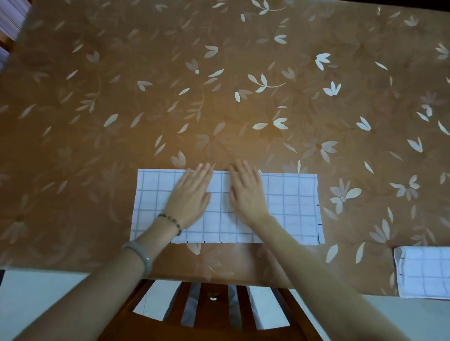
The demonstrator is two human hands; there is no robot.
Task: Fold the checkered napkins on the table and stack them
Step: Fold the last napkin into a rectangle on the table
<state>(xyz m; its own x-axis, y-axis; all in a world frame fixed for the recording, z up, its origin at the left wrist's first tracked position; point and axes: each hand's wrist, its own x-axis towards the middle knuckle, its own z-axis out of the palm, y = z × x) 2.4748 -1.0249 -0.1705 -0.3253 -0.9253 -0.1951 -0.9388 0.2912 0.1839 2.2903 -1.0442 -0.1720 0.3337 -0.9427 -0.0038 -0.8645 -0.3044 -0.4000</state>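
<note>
A white napkin with a blue check (291, 205) lies flat near the table's front edge as a wide rectangle, folded once. My left hand (191, 192) presses flat on its middle left part, fingers straight and reaching its far edge. My right hand (246, 191) lies flat beside it on the middle of the cloth, fingers also straight. The two hands are close together, a narrow strip of cloth between them. A second checkered napkin (429, 272), folded small, sits at the front right corner of the table.
The table (222, 81) carries a brown cloth with pale leaf and flower print. A wooden chair back (214, 312) stands right below the front edge, between my arms. White slatted things show at the far left edge.
</note>
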